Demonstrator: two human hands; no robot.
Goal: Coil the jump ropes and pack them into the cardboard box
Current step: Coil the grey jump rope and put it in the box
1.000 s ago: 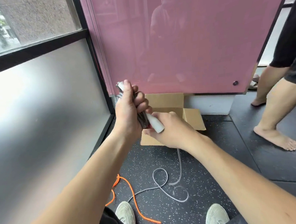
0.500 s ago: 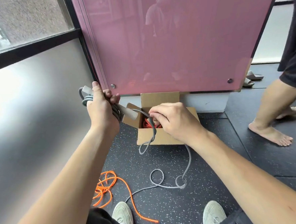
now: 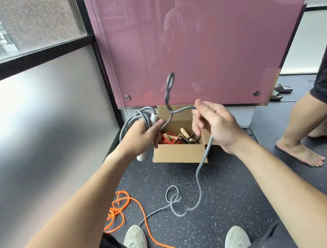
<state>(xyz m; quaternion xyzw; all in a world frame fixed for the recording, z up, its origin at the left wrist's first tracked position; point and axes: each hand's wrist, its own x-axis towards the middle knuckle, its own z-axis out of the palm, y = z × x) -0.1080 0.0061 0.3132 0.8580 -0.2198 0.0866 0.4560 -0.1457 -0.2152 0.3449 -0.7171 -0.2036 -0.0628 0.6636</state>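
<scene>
Two hands over box [image 3: 178,153], mid-frame: left hand [image 3: 140,139] grips coil [image 3: 145,116] so loops hold; right hand [image 3: 219,127] pinches rope [image 3: 209,145], shaping next loop.

Left hand [image 3: 140,138] held forward in a curled grip, right hand [image 3: 216,124] raised near it, pinching

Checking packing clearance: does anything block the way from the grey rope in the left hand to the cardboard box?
Nothing visible does. The cardboard box stands open, already holding other ropes. The left hand holds the coiled grey rope beside it; the right hand grips the loose length, whose tail lies looped on the floor.
</scene>
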